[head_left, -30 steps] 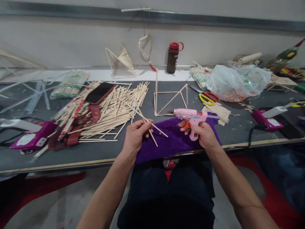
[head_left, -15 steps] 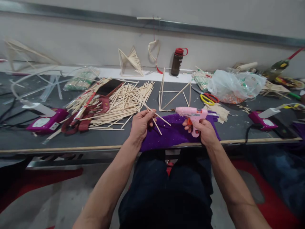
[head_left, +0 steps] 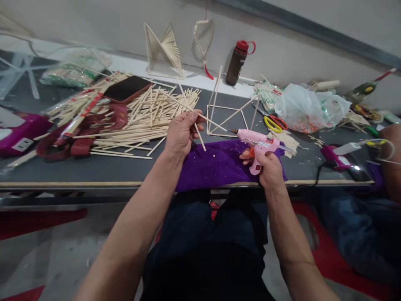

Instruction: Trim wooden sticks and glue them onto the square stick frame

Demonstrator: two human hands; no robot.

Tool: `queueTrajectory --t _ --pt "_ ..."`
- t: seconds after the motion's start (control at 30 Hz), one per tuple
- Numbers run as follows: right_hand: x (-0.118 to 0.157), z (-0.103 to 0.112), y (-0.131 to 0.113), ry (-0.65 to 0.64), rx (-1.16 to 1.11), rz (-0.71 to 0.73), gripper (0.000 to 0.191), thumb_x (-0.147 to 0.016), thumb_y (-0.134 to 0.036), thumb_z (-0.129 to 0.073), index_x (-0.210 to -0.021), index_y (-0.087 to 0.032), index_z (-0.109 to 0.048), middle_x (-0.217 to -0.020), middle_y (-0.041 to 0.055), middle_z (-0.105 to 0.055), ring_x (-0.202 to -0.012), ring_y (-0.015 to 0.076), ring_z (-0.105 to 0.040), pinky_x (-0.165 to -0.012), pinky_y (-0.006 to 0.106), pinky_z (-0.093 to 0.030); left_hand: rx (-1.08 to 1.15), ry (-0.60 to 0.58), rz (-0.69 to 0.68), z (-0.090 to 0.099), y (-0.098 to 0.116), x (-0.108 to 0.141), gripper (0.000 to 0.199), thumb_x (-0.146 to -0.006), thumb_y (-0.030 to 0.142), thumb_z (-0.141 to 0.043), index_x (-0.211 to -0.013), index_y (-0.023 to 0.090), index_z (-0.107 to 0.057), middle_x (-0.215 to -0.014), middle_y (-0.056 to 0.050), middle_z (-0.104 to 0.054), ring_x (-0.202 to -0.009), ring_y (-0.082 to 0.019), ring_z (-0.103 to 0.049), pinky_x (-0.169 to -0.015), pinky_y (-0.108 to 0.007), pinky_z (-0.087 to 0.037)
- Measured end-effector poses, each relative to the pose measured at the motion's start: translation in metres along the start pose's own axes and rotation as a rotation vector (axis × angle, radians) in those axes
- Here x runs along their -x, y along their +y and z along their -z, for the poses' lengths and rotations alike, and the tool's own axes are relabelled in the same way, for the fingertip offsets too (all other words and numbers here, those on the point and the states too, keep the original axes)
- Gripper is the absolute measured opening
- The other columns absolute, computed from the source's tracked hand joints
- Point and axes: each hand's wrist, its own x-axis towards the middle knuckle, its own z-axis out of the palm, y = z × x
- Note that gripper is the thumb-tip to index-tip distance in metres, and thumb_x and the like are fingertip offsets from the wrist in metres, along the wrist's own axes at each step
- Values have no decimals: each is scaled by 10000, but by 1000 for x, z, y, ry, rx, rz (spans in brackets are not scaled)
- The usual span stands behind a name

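My left hand (head_left: pixel 183 130) pinches two thin wooden sticks (head_left: pixel 213 122) that cross at the fingertips. In my right hand (head_left: pixel 266 165) is a pink glue gun (head_left: pixel 257 144), its nozzle pointing left, near the tip of one held stick. Under both hands lies a purple cloth (head_left: pixel 206 169) at the table's front edge. Just behind the nozzle stands an open frame of glued sticks (head_left: pixel 224 107). To the left of my left hand spreads a large heap of loose sticks (head_left: pixel 150 113).
A phone (head_left: pixel 128 88) lies on the heap beside a red strap (head_left: pixel 117 117). Farther back stand a fan-shaped stick model (head_left: pixel 164 52) and a dark bottle (head_left: pixel 237 65). Yellow and red scissors (head_left: pixel 274 123) lie by a plastic bag (head_left: pixel 300 108). A person's arm (head_left: pixel 391 146) shows at the right edge.
The view has tilted and shifted. My left hand has raised the crossed sticks, and one stick's tip is now closer to the glue gun's nozzle. Another person's arm has appeared at the right.
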Motion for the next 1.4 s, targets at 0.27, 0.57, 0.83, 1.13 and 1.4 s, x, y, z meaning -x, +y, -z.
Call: queueTrajectory --t 0.27,0.57,0.83,1.13,1.4 --pt "0 -1 -2 9 48 -37 227 -806 -372 -658 -894 -163 -678 -802 37 -704 -604 135 -654 -529 238 -515 -52 -21 -32 -1 1 -1 148 -886 163 -557 -770 169 -648 -668 16 -646 -358 -11 -440 -278 -129 -205" --pt "2 0 0 -19 98 -2 206 -825 -371 -627 -895 -177 -642 -779 20 -682 -521 103 -576 -473 227 -464 -93 -4 -52 -1 0 -1 109 -842 215 -630 -742 189 -663 -690 -5 -665 -363 -29 -428 -289 -180 -198" --pt "2 -2 -1 -27 115 4 215 -821 -393 -638 -854 -182 -611 -726 -1 -627 -488 85 -508 -439 214 -386 -85 29 -32 1 -3 -2 100 -804 267 -696 -723 208 -690 -687 -13 -672 -364 -38 -441 -304 -211 -191" --pt "2 -4 -2 -11 74 -25 221 -798 -378 -667 -874 -177 -618 -676 -19 -592 -460 75 -488 -428 213 -364 -110 15 -61 1 -4 -3 105 -830 203 -641 -731 190 -672 -657 3 -648 -365 -29 -437 -293 -167 -192" --pt "2 -4 -1 -13 103 -28 224 -798 -379 -658 -891 -183 -605 -657 -27 -582 -453 75 -469 -431 221 -341 -106 6 -59 1 -4 -2 120 -836 206 -636 -724 188 -677 -666 -8 -646 -367 -34 -442 -293 -173 -189"
